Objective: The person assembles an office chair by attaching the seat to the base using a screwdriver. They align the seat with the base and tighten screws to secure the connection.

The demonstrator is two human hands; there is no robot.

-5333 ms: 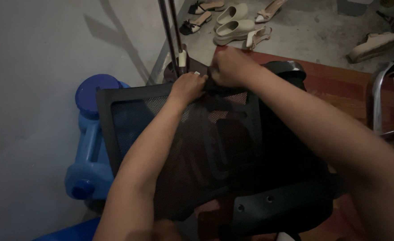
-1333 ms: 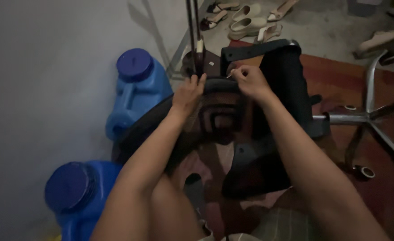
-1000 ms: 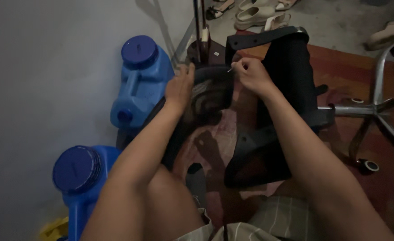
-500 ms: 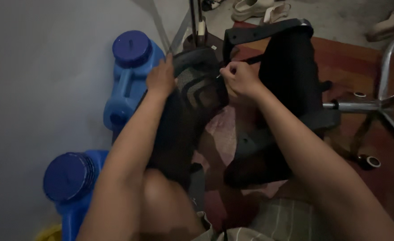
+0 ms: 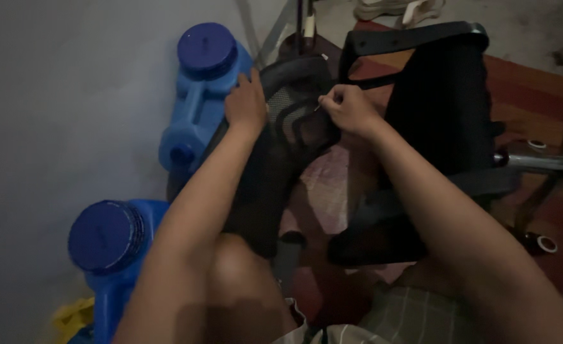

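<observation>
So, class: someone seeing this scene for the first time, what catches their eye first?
Probably the two bright blue jugs by the grey wall on the left. Then the hands in the middle: the left hand grips a black mesh chair part, the right hand pinches something small at its top edge.

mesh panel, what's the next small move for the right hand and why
Probably draw the pinched thin piece away from the mesh panel: the right hand pinches something small and pale at the panel's edge, too small to identify, while the left hand braces the rim.
</observation>
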